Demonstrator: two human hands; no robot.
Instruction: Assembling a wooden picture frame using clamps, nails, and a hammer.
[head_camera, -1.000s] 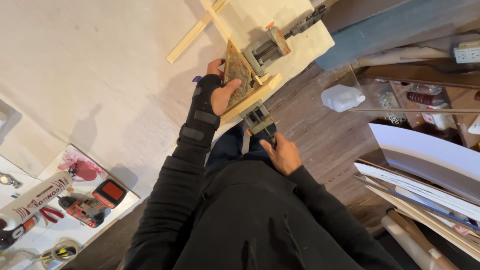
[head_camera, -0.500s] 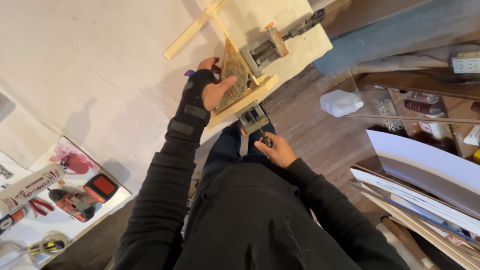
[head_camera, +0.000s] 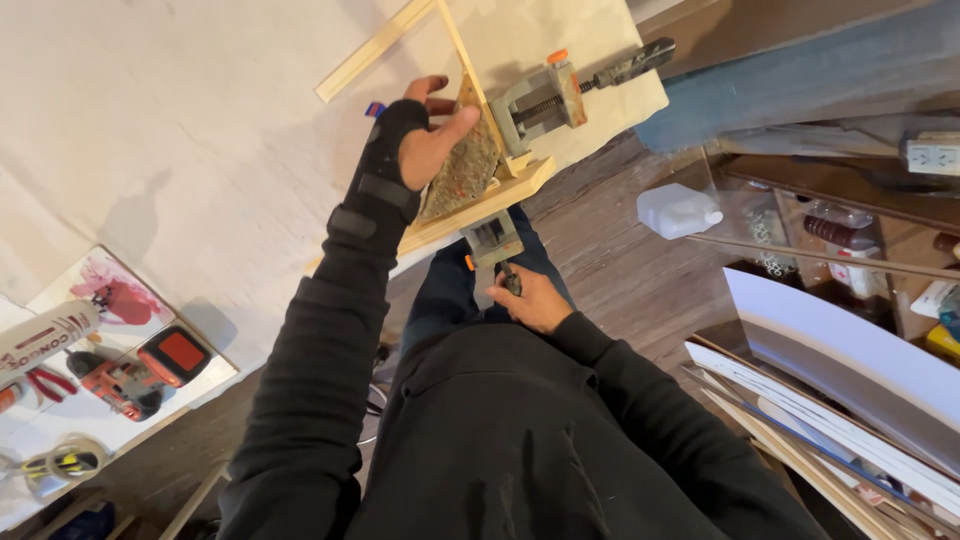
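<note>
Our left hand, in a black wrist brace, pressed flat and open on the mottled brown triangular panel lying in the corner of the pale wooden frame. Our right hand closed around the grey metal clamp's handle below the table edge.

A triangular, speckled brown-green panel sits framed by pale wooden strips at the upper centre of the frame. A grey metal clamp grips the lower strip at the board's edge, centre frame.
</note>
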